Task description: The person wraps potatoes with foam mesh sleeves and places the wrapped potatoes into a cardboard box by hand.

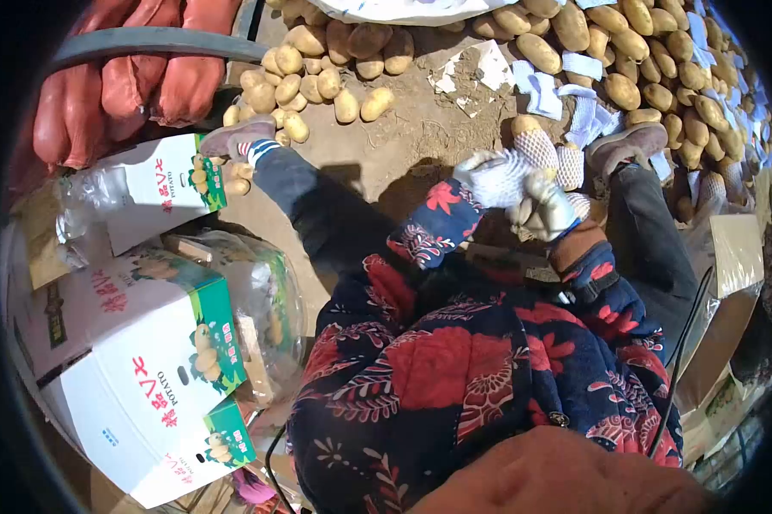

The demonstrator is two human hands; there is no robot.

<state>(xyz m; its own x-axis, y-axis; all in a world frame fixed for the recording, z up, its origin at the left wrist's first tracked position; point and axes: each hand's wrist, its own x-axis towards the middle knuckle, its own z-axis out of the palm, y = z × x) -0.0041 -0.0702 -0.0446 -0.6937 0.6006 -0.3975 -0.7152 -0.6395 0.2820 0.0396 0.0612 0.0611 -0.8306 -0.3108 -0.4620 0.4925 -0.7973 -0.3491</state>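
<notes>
In front of my lap, my left hand [478,164], in a pale glove, is closed on a white foam net sleeve [500,182]. The sleeve is bulged out; what fills it is hidden. My right hand [543,210], also gloved, has its fingers curled against the sleeve's right end. Just beyond my hands, a potato in a foam net [536,149] shows its bare brown end. Beside it lies another netted potato [569,168]. Flat, empty foam nets [540,92] are scattered on the ground past them.
A large potato pile [643,60] rises at the upper right, and smaller potatoes [296,86] lie upper left. White and green potato cartons [159,377] stand at my left, near red sacks [129,94]. A brown carton [724,283] is at my right. My legs stretch out either side.
</notes>
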